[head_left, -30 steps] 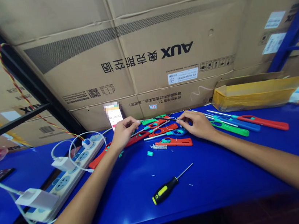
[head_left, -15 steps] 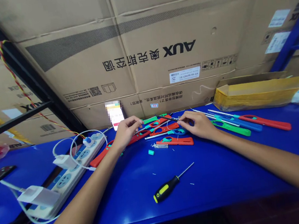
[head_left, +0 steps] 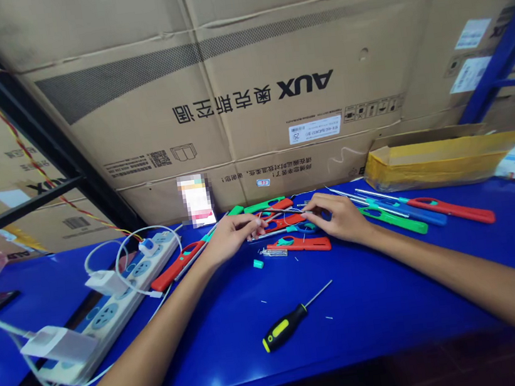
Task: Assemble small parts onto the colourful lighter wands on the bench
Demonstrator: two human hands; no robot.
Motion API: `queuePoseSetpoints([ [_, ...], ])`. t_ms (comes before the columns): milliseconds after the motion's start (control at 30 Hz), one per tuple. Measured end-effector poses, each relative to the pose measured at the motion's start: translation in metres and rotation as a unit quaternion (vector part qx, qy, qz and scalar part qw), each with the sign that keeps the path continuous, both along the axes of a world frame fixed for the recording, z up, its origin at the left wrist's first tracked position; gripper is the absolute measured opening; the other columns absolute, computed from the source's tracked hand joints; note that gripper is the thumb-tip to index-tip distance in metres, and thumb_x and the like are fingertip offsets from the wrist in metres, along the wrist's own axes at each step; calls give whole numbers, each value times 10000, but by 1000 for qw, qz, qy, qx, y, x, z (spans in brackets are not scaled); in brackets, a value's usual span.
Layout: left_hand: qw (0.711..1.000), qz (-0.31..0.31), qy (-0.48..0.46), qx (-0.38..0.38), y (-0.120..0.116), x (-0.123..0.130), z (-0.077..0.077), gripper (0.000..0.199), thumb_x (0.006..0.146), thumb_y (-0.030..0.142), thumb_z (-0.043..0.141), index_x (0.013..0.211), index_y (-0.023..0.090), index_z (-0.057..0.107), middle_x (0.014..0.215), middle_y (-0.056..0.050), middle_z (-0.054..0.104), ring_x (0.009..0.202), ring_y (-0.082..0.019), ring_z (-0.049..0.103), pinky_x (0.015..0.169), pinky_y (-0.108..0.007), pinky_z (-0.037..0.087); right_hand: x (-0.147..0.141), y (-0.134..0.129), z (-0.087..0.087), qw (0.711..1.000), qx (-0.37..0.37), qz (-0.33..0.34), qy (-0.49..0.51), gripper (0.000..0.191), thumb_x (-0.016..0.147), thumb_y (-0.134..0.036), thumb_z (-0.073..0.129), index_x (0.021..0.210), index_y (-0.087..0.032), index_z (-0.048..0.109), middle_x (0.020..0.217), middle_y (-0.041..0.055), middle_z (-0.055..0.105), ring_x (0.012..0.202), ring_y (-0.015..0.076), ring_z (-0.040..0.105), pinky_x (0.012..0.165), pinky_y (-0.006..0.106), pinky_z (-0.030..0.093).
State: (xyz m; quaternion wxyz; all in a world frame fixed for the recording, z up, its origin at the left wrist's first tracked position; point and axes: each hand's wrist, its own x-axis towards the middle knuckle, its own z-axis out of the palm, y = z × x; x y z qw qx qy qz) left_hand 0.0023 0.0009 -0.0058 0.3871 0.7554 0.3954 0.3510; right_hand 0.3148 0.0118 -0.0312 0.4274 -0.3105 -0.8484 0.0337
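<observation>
Screwdriver [head_left: 285,330] lies on the counter [head_left: 376,342], with long-reach lighters [head_left: 298,246] just behind it. Power strip [head_left: 105,315] sits to its left, taped carton [head_left: 443,162] behind and right, stacked cardboard boxes [head_left: 244,93] furthest behind.

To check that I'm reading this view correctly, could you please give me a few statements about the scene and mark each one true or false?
1. Both the left hand and the right hand are over the pile of coloured long-nosed lighters. True.
2. The screwdriver is in the right hand. False: it lies on the blue bench, apart from both hands.
3. The white chargers are plugged into the power strip. True.
4. The yellow-taped carton stands at the left end of the bench. False: it stands at the right end, behind the lighters.
</observation>
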Motion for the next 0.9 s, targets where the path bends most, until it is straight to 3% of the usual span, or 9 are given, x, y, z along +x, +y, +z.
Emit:
queuePoseSetpoints([
  [400, 998, 1, 48, 31, -4, 9, -6, 377, 1005, 486, 592, 967, 166, 788, 832, -50, 750, 706, -178, 641, 676, -313, 513, -3, -3, -2, 1000, -2, 19, -2, 116, 1025, -304, 644, 981, -227, 718, 864, 41, 702, 721, 183, 646, 672, 332, 499],
  [633, 974, 25, 165, 154, -7, 10, -2, 437, 1027, 459, 562, 766, 160, 746, 638, -1, 614, 605, -141, 511, 601, -281, 371, -1, -2, 1, 1000, -13, 16, -3, 125, 1025, -317, 636, 993, -242, 730, 892, 42, 720, 753, 190, 639, 701, 347, 489],
  [767, 978, 54, 151, 130, -3, 4, -3, 384, 992, 461, 613, 800, 174, 785, 609, 2, 606, 563, -137, 455, 568, -292, 312, 4, 1, 1, 1000, -25, 4, -15, 133, 1029, -336, 630, 1015, -249, 730, 912, 42, 722, 741, 184, 621, 704, 350, 488],
  [900, 989, 49, 113, 87, 0, 1, -6, 301, 937, 428, 672, 835, 180, 808, 645, -25, 670, 560, -154, 525, 556, -294, 365, 4, 2, 3, 999, -32, 6, -24, 156, 1025, -359, 633, 1004, -251, 743, 900, 43, 729, 735, 188, 618, 701, 358, 490],
])
